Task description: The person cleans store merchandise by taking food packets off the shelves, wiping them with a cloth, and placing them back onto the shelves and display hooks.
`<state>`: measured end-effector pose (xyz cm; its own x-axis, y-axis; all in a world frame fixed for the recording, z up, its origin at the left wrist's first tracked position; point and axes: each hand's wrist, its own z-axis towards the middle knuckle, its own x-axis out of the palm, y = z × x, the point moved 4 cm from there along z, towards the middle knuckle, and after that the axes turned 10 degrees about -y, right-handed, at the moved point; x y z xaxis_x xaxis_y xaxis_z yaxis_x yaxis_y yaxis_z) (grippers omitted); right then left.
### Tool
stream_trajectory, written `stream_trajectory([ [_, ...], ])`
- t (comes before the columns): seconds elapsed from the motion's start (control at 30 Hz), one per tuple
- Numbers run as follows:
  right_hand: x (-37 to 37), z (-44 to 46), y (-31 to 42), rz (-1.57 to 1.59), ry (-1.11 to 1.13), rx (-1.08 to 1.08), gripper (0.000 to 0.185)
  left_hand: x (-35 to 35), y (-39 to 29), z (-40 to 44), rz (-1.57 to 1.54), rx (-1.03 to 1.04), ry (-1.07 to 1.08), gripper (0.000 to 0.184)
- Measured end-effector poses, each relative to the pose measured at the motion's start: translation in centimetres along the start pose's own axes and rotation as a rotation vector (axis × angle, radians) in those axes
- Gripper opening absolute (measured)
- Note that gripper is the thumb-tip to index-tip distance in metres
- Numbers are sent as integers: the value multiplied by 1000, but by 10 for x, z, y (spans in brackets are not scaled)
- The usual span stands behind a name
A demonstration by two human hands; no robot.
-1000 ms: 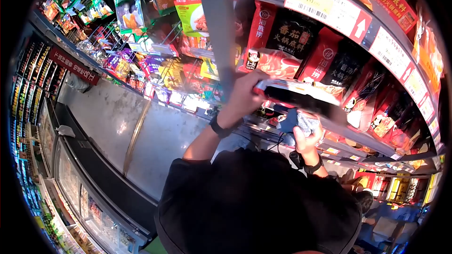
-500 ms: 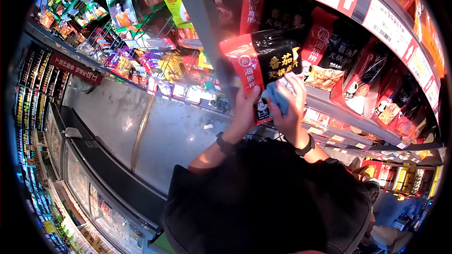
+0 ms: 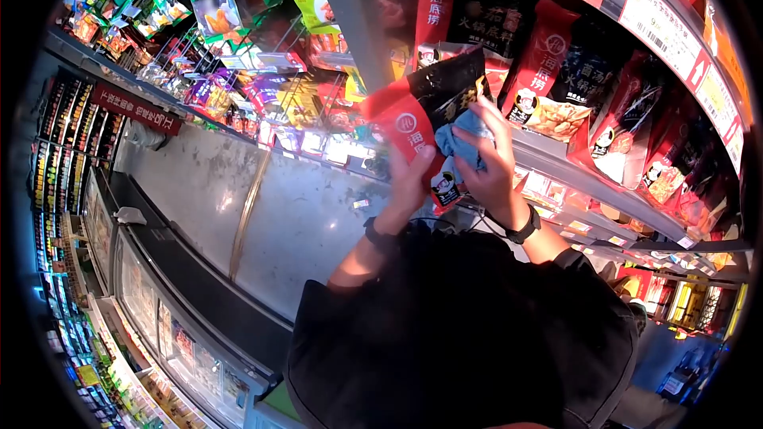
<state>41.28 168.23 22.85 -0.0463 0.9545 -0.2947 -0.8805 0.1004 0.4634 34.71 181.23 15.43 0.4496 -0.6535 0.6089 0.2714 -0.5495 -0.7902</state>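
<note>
A red and black hotpot seasoning packet is held tilted in front of the shelf. My left hand grips its lower left edge, thumb on the front. In my right hand is a bunched blue cloth, pressed against the packet's front and covering part of the lettering. A small cartoon figure shows near the packet's bottom corner. Similar red and black packets stand upright on the shelf just beyond my hands.
A grey shelf edge runs below the standing packets, and a price-label strip curves above them. Hanging snack bags fill racks at upper left. Glass-topped freezers line the aisle across the grey floor.
The packet has tilted further and shifted slightly. My right hand has moved the cloth up and left across its front, now hiding more of the yellow lettering.
</note>
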Motion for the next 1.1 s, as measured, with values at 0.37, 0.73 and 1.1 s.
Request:
stream_trajectory([
  [0.37, -2, 20, 14, 75, -174, -35, 39, 3, -8, -16, 236, 264, -45, 42],
  [0.73, 13, 15, 33, 242, -68, -100, 33, 23, -16, -25, 198, 489, 21, 51],
  [1.1, 16, 28, 17, 157, -139, 68, 31, 17, -23, -22, 272, 441, -91, 51],
])
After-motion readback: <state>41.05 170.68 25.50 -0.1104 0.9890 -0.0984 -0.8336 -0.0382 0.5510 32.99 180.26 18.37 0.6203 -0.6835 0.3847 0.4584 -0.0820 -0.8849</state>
